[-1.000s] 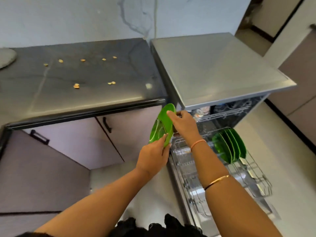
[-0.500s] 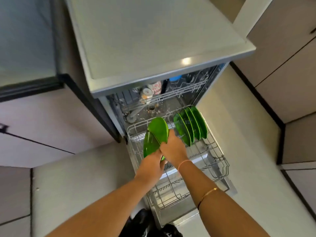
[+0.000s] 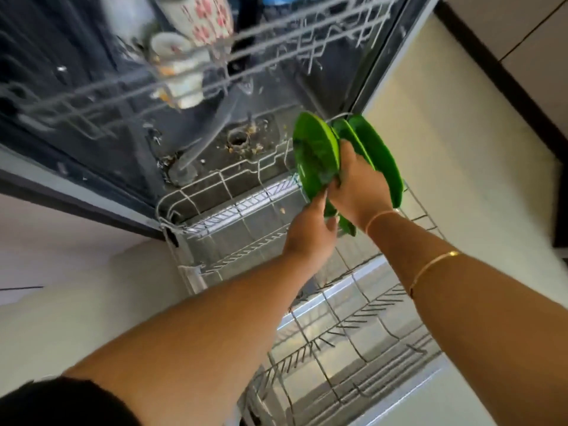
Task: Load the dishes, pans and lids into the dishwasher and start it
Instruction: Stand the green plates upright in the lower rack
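Fingers (image 3: 346, 155) of the right hand (image 3: 359, 186) are wrapped over the rim of a green plate (image 3: 315, 155). They grip it firmly and hold it up on edge, tilted a little, right over the far end of the lower rack (image 3: 338, 330). And the left hand (image 3: 309, 233) is in just beneath, thumb up against the plate's bottom rim, its fingers curled under, pinching that lower edge. A sliver of green shows below the right wrist too; whether that's the same plate or a second one, hard to tell.

Just behind the right hand, more green plates (image 3: 379, 158) stand upright, side by side, in the rack's far right corner, very close to the held one. Touching or not? The hand hides it.

The lower rack is pulled right out over the open door (image 3: 362, 273), rows of wire prongs running along its near half. Up above, the upper rack (image 3: 132, 87) sits inside the dishwasher, blurred, carrying a flowered mug (image 3: 209, 23) and a pale cup (image 3: 173, 49) just beside it. Down on the tub floor (image 3: 209, 155), food scraps lie scattered round the drain (image 3: 238, 138).

On the right arm, a thin band (image 3: 381, 215) sits at the wrist and a gold bangle (image 3: 436, 261) further up the forearm. A dark sleeve (image 3: 61, 401) shows at the left shoulder, and a pale kitchen floor (image 3: 461, 133) stretches off to the right of the machine.
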Action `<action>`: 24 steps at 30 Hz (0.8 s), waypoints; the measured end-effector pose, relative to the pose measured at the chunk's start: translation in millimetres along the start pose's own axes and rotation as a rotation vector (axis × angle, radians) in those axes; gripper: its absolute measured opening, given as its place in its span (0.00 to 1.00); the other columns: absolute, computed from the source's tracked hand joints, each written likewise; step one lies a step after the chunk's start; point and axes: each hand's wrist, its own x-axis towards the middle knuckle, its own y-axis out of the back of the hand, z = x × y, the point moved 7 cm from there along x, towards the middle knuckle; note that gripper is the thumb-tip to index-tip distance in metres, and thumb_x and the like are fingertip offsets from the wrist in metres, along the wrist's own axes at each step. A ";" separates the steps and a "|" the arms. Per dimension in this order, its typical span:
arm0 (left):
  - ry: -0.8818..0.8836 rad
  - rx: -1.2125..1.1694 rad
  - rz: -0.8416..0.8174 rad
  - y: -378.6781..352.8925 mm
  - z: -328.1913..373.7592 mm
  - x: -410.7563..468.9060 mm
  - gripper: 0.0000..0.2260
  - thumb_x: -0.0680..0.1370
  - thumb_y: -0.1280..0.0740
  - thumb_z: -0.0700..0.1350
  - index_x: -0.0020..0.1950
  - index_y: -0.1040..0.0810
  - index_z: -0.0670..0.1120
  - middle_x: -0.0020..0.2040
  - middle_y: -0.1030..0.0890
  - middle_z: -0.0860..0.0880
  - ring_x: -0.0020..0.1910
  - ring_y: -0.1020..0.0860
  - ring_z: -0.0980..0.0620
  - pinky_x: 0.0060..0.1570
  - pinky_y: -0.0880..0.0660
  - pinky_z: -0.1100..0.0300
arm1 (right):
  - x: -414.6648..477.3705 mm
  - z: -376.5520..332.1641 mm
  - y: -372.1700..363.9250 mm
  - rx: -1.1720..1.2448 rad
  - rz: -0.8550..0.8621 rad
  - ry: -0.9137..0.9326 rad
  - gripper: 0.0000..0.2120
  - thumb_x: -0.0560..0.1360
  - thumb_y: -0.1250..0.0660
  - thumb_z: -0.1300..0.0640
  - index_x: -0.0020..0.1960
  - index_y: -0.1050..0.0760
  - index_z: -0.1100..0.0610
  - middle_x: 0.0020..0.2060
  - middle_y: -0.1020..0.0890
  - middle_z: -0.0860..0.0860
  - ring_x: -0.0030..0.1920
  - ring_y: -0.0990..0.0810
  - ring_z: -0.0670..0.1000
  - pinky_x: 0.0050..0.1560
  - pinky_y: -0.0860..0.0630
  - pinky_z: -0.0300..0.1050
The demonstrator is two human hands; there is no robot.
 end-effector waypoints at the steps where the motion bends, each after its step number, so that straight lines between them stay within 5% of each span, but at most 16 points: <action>1: 0.014 -0.004 0.008 -5.4 -5.5 8.6 0.21 0.79 0.38 0.43 0.73 0.36 0.49 0.61 0.22 0.45 0.60 0.23 0.48 0.54 0.26 0.58 | 6.2 5.2 -7.6 -0.013 0.016 -0.007 0.26 0.75 0.40 0.58 0.71 0.42 0.58 0.57 0.25 0.60 0.50 0.22 0.64 0.43 0.29 0.52; 8: 0.126 -0.115 0.087 -20.8 -42.1 38.4 0.19 0.78 0.37 0.39 0.69 0.31 0.44 0.67 0.26 0.45 0.65 0.26 0.47 0.64 0.30 0.55 | 29.4 20.8 -46.3 -0.149 0.041 0.007 0.32 0.74 0.39 0.59 0.75 0.47 0.56 0.63 0.31 0.62 0.50 0.23 0.67 0.43 0.27 0.55; 14: 0.160 -0.218 0.170 -19.1 -66.5 45.8 0.14 0.77 0.39 0.35 0.63 0.27 0.42 0.62 0.23 0.45 0.61 0.24 0.48 0.61 0.29 0.55 | 33.4 22.3 -75.6 -0.188 0.034 0.016 0.28 0.76 0.41 0.60 0.74 0.45 0.54 0.61 0.30 0.63 0.48 0.22 0.68 0.40 0.31 0.53; 18: 0.204 -0.237 0.175 -16.5 -79.0 48.9 0.14 0.78 0.40 0.34 0.63 0.28 0.42 0.62 0.23 0.45 0.58 0.23 0.51 0.51 0.30 0.66 | 40.2 31.3 -100.0 -0.169 -0.040 -0.101 0.25 0.76 0.40 0.64 0.70 0.42 0.55 0.56 0.25 0.63 0.50 0.22 0.67 0.39 0.34 0.50; 24: 0.250 -0.225 0.194 -13.2 -93.7 49.3 0.14 0.78 0.41 0.34 0.63 0.28 0.41 0.60 0.22 0.44 0.58 0.23 0.48 0.54 0.29 0.59 | 33.0 44.2 -117.5 -0.026 -0.045 -0.197 0.22 0.76 0.42 0.66 0.67 0.41 0.56 0.49 0.20 0.62 0.48 0.21 0.65 0.43 0.29 0.54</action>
